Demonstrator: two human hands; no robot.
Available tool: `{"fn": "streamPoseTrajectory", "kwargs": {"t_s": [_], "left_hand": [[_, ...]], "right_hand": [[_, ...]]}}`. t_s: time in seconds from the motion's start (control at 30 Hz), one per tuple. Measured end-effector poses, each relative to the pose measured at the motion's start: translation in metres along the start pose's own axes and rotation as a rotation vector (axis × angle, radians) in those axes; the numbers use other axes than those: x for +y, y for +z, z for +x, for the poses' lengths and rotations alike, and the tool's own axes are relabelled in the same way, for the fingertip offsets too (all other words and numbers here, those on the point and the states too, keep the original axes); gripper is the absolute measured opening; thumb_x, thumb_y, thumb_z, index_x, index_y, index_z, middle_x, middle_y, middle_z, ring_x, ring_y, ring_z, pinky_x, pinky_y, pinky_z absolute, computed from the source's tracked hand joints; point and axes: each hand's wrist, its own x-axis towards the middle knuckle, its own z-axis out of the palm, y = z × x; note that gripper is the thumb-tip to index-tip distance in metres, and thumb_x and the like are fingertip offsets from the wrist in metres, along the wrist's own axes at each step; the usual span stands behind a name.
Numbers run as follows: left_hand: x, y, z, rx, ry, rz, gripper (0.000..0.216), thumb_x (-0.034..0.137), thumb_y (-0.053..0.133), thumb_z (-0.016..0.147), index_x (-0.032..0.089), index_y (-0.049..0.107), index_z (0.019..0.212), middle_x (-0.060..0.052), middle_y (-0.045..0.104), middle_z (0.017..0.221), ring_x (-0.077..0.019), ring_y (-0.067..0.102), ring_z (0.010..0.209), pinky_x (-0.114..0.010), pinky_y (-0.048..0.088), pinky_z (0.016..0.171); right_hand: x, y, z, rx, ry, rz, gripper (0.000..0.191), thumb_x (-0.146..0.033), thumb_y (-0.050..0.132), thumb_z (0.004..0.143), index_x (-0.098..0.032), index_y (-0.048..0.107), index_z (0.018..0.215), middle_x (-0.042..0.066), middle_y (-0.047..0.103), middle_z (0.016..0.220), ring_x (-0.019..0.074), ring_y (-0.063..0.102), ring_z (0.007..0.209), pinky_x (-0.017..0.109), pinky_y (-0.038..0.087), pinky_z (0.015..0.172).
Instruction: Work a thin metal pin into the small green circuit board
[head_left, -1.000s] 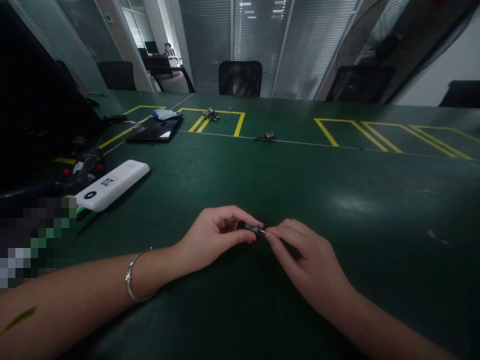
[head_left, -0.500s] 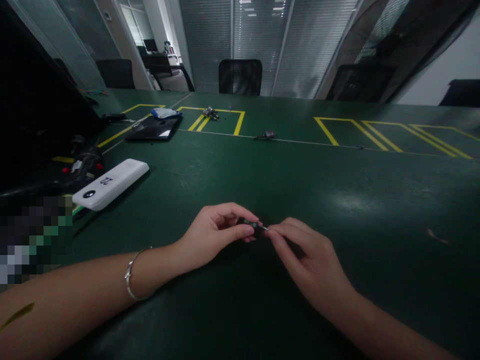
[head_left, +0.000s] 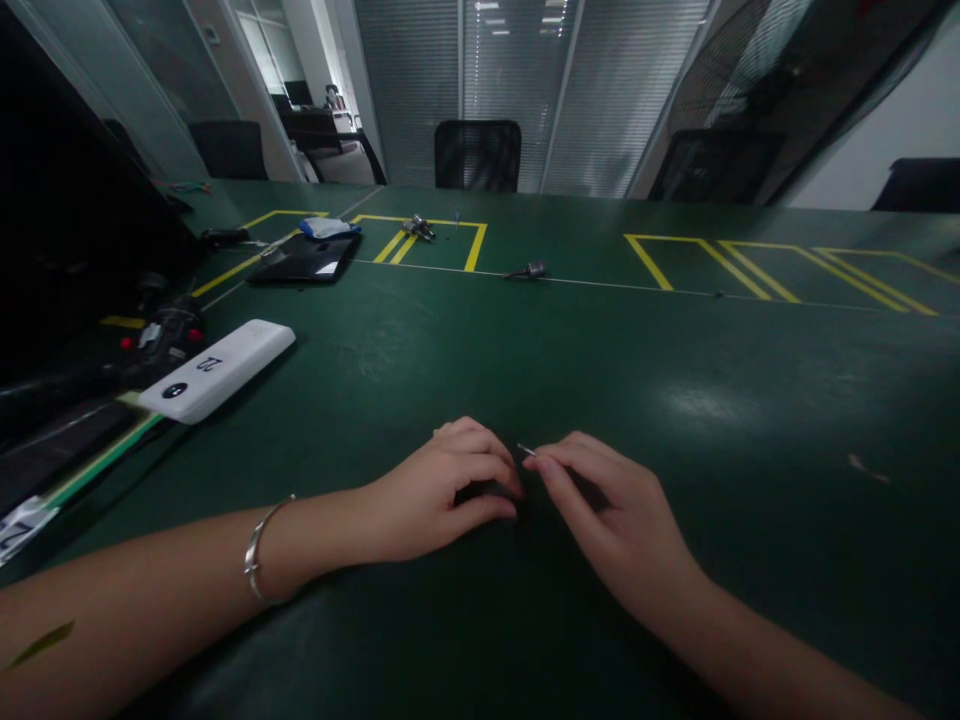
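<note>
My right hand pinches a thin, short metal pin between thumb and forefinger. The pin's bright tip points up and to the left, toward my other hand. Just left of it, my left hand is turned palm down with its fingers curled over and the thumb below them. Whatever lies inside those fingers is hidden. Both hands are low over the dark green table, their fingertips a small gap apart.
A white power bank marked 22 lies at left, beside dark equipment with red knobs. Farther back are a black tablet, a blue-white packet, metal parts and a small grey cylindrical part. Yellow tape marks the table.
My left hand has drawn away from the pin and rolled palm down; the small black object it held is out of sight. The right hand keeps its pinch, and more of the pin shows.
</note>
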Motion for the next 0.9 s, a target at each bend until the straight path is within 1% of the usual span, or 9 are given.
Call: {"fn": "streamPoseTrajectory", "kwargs": {"t_s": [0.1, 0.2, 0.27, 0.4, 0.47, 0.6, 0.7, 0.8, 0.9], "left_hand": [[0.001, 0.0002, -0.0003, -0.004, 0.005, 0.019, 0.017, 0.023, 0.059, 0.094, 0.021, 0.068, 0.108, -0.007, 0.063, 0.111, -0.0217, 0.053, 0.11, -0.037, 0.041, 0.097], [0.0018, 0.0007, -0.0001, 0.031, 0.01, 0.003, 0.026, 0.022, 0.06, 0.093, 0.021, 0.062, 0.118, -0.007, 0.063, 0.113, -0.0221, 0.052, 0.11, -0.038, 0.041, 0.097], [0.0024, 0.0011, 0.0001, 0.059, 0.004, -0.019, 0.03, 0.023, 0.062, 0.091, 0.021, 0.059, 0.12, -0.007, 0.063, 0.113, -0.0225, 0.052, 0.109, -0.039, 0.041, 0.097], [0.0039, 0.0016, -0.0007, 0.1, -0.064, -0.017, 0.025, 0.032, 0.065, 0.089, 0.02, 0.057, 0.109, -0.007, 0.062, 0.107, -0.0231, 0.053, 0.102, -0.038, 0.042, 0.09], [0.0047, 0.0016, -0.0013, 0.123, -0.099, 0.023, 0.028, 0.039, 0.066, 0.087, 0.019, 0.055, 0.103, -0.007, 0.062, 0.104, -0.023, 0.053, 0.097, -0.038, 0.042, 0.086], [0.0056, 0.0016, -0.0016, 0.123, -0.115, 0.133, 0.044, 0.055, 0.071, 0.078, 0.018, 0.052, 0.094, -0.006, 0.059, 0.097, -0.0226, 0.051, 0.087, -0.037, 0.039, 0.077], [0.0061, 0.0023, -0.0008, 0.11, -0.11, 0.195, 0.056, 0.065, 0.071, 0.071, 0.017, 0.051, 0.091, -0.006, 0.058, 0.092, -0.0226, 0.049, 0.083, -0.036, 0.037, 0.073], [0.0067, 0.0035, 0.0002, 0.098, -0.109, 0.242, 0.059, 0.07, 0.069, 0.069, 0.017, 0.052, 0.089, -0.006, 0.057, 0.091, -0.023, 0.048, 0.083, -0.036, 0.036, 0.072], [0.0078, 0.0042, 0.0014, 0.071, -0.117, 0.289, 0.055, 0.069, 0.065, 0.073, 0.017, 0.051, 0.086, -0.006, 0.056, 0.09, -0.0234, 0.047, 0.083, -0.035, 0.034, 0.071]], "right_hand": [[0.0011, 0.0003, 0.0005, -0.005, 0.001, 0.001, 0.019, -0.022, 0.051, 0.096, -0.02, 0.067, 0.086, 0.001, 0.063, 0.078, 0.0147, 0.06, 0.072, 0.027, 0.045, 0.065], [0.0015, 0.0004, 0.0007, -0.004, -0.001, -0.004, 0.019, -0.023, 0.05, 0.096, -0.02, 0.066, 0.088, 0.001, 0.063, 0.079, 0.0149, 0.06, 0.073, 0.028, 0.045, 0.065], [0.0006, -0.0001, 0.001, -0.009, 0.003, -0.024, 0.019, -0.023, 0.05, 0.096, -0.02, 0.066, 0.088, 0.001, 0.064, 0.079, 0.0153, 0.061, 0.073, 0.028, 0.046, 0.066], [-0.0016, -0.0012, 0.0013, -0.046, 0.005, -0.087, 0.018, -0.022, 0.049, 0.095, -0.021, 0.067, 0.091, 0.002, 0.065, 0.082, 0.0168, 0.062, 0.076, 0.029, 0.047, 0.066], [-0.0014, -0.0007, 0.0013, -0.057, 0.007, -0.123, 0.016, -0.021, 0.05, 0.093, -0.021, 0.066, 0.093, 0.003, 0.066, 0.084, 0.0177, 0.062, 0.077, 0.029, 0.047, 0.065], [0.0011, 0.0021, 0.0022, -0.077, 0.014, -0.193, 0.018, -0.016, 0.051, 0.088, -0.021, 0.064, 0.098, 0.004, 0.066, 0.087, 0.0197, 0.061, 0.08, 0.031, 0.047, 0.065], [0.0014, 0.0036, 0.0038, -0.143, 0.003, -0.252, 0.025, -0.01, 0.051, 0.083, -0.02, 0.064, 0.101, 0.005, 0.065, 0.089, 0.0217, 0.06, 0.082, 0.034, 0.046, 0.068], [-0.0004, 0.0035, 0.0047, -0.221, -0.051, -0.287, 0.026, -0.009, 0.051, 0.082, -0.02, 0.065, 0.102, 0.005, 0.064, 0.089, 0.0224, 0.058, 0.082, 0.037, 0.043, 0.071], [-0.0024, 0.0029, 0.004, -0.285, -0.102, -0.314, 0.025, -0.012, 0.051, 0.085, -0.021, 0.065, 0.104, 0.005, 0.065, 0.089, 0.0221, 0.056, 0.08, 0.036, 0.04, 0.069]]}}
